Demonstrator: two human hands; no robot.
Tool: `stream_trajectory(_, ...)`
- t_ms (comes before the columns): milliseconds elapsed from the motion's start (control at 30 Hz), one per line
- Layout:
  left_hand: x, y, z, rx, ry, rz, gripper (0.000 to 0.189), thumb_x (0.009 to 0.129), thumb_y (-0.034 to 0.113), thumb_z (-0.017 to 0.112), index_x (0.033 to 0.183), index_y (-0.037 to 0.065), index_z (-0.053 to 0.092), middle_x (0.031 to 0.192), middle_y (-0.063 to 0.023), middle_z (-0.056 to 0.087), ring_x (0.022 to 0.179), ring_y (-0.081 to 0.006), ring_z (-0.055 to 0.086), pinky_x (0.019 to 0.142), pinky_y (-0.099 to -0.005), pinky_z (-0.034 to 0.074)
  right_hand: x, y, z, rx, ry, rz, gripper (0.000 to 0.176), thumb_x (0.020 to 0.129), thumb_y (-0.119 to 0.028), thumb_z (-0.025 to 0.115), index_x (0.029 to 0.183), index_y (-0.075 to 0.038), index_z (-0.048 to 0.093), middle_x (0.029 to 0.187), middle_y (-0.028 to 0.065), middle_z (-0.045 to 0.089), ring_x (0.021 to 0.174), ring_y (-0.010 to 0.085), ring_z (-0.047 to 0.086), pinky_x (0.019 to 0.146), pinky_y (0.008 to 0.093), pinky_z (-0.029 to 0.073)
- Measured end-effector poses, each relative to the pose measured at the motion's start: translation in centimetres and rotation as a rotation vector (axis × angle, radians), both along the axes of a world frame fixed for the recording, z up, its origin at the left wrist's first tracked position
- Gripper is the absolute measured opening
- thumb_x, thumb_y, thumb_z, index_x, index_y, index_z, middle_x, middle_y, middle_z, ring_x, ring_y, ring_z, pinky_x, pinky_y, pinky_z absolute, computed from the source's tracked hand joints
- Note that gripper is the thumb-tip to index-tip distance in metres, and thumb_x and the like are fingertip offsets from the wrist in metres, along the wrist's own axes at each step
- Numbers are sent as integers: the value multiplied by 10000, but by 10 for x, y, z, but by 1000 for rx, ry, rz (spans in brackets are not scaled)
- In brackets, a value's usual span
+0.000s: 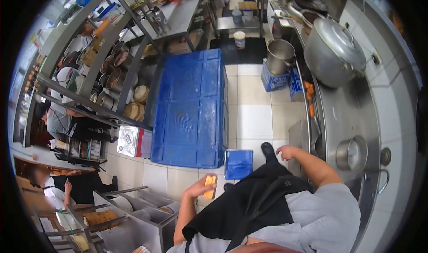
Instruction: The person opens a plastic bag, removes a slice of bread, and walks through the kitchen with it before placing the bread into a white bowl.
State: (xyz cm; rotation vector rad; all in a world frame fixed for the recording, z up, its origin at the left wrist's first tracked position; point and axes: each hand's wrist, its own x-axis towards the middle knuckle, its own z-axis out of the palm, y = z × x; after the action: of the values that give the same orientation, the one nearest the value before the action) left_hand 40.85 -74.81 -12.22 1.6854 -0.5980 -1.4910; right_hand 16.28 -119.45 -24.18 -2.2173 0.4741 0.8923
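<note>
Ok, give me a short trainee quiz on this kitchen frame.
1. Multiple choice: what does the left hand hold? A) a yellow-orange stick of food B) a ladle C) a plate
2. True or false: the big pot on the steel counter has its lid on.
3. Fill in: the large bin on the floor is coloured ____.

Key: 1 A; 2 true; 3 blue.
</note>
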Motion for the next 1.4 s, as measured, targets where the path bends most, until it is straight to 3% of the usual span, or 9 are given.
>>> stream_trajectory(67,-2,-7,-14,99,92,101,689,874,376,742,1393,47,429,1162,-57,559,1088,-173,535,953,-333,447,56,-36,10,117,149,107,427,791,-114,616,1215,-113,667,939,155,730,842,292,708,712,420,556)
stream_trajectory(133,-5,-20,-26,101,123,201,704,867,388,748,1393,47,429,1163,-57,558,1091,-180,538,956,-336,449,120,-73,-5,65,-224,373,383,819,-166,615,1194,-105,662,963,152,723,872,302,699,739,433,548)
stream_trajectory(267,-13,-107,-19,53,133,467,741,847,416,762,1398,50,428,1168,-61,565,1096,-191,546,948,-347,461,231,-71,232,533,-590,638,276,925,-287,597,1069,-58,651,967,134,706,906,321,673,776,416,521)
stream_trajectory(300,-15,-144,8,43,134,447,566,921,285,686,1379,43,458,1155,-28,564,1053,-147,544,913,-297,455,240,-64,267,724,-675,712,252,928,-265,604,1054,-52,653,962,148,697,902,324,670,780,408,523)
stream_trajectory(467,3,-245,44,129,36,310,628,887,328,729,1386,63,456,1196,-41,581,1080,-167,556,921,-316,471,220,-67,408,1270,-841,1386,229,861,-259,714,950,-52,670,875,123,688,830,308,651,739,421,485)
stream_trajectory(933,56,-300,-17,-40,124,420,637,877,410,737,1358,84,476,1134,-33,579,1039,-154,565,876,-313,480,258,-142,441,1015,-621,1787,221,868,-220,659,860,-23,560,834,147,633,816,376,631,679,480,485)
stream_trajectory(1133,147,-351,16,53,32,440,720,843,479,752,1366,82,459,1113,-33,579,1007,-150,571,833,-310,491,341,-194,441,1002,-502,1825,275,879,-260,662,942,-35,515,841,132,583,819,384,609,666,482,477)
stream_trajectory(1267,217,-378,4,3,11,421,733,845,553,716,1365,109,450,1068,-42,588,938,-150,598,759,-327,512,428,-237,405,1047,-404,1601,380,945,-356,655,1124,-31,572,953,126,605,871,331,626,701,416,501)
stream_trajectory(1400,278,-408,5,-48,-46,354,717,848,561,706,1351,125,440,1031,-54,602,866,-157,631,688,-355,548,527,-324,337,628,-335,974,337,922,-265,693,1155,-30,629,972,93,685,892,198,667,814,351,529)
